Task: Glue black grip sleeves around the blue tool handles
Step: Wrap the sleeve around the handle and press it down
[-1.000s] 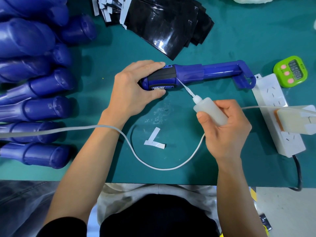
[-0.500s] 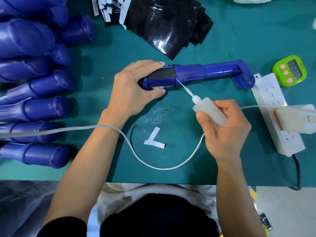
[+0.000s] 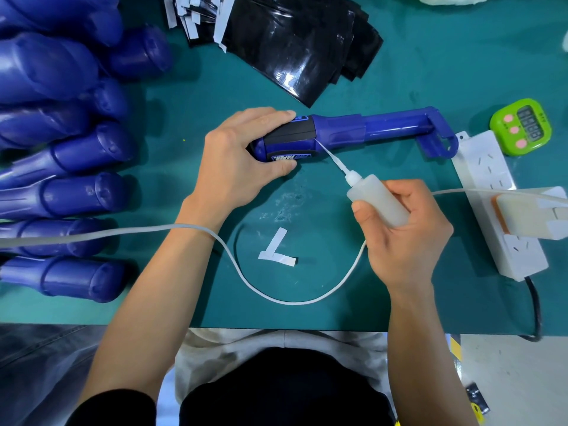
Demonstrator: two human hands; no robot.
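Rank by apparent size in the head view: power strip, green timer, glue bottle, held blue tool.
1. held blue tool, longest
2. power strip, partly covered
3. glue bottle and green timer: look alike; the right hand hides part of the bottle, so unranked.

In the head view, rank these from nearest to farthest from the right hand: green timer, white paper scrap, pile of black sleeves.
From the right hand:
1. White paper scrap, on the mat just to its left.
2. Green timer, up and to its right, by the power strip.
3. Pile of black sleeves, at the top edge, beyond the tool.
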